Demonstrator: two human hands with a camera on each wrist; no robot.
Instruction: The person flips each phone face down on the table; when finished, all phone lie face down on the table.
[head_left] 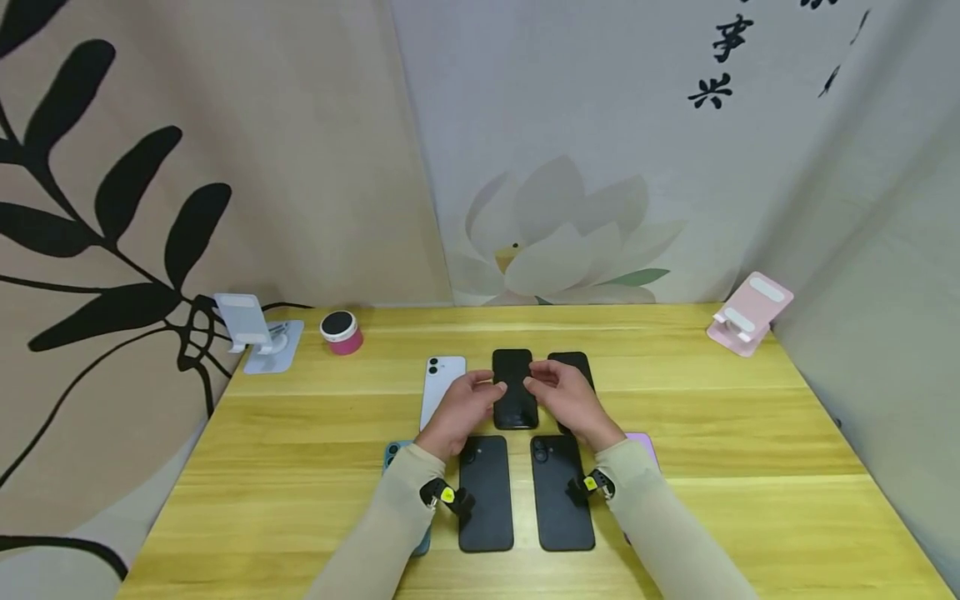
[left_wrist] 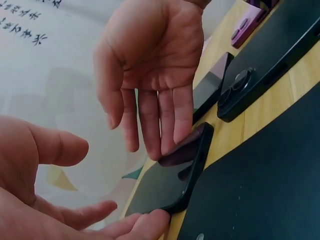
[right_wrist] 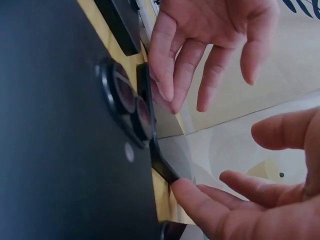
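A black phone (head_left: pixel 515 392) lies screen up on the table, between my two hands. My left hand (head_left: pixel 467 406) is at its left side, fingers extended and fingertips right at its edge. From the other side my right hand (head_left: pixel 572 398) reaches in, its fingertips at the right edge. In the left wrist view the right hand (left_wrist: pixel 155 65) hangs palm toward the camera over the phone's glossy screen (left_wrist: pixel 170 175). Thumbs on both hands stand raised, away from the phone. Nearer me lie two dark phones, one on the left (head_left: pixel 486 500) and one on the right (head_left: pixel 562 500), cameras up.
Beside the hands are a white phone (head_left: pixel 442 379) and another black phone (head_left: pixel 576 363). Under the forearms, a blue phone (head_left: pixel 422 546) and a purple phone (head_left: pixel 642 443) are partly covered. A white stand (head_left: pixel 277 350), a pink jar (head_left: pixel 343 340) and a pink stand (head_left: pixel 753 308) stand farther back.
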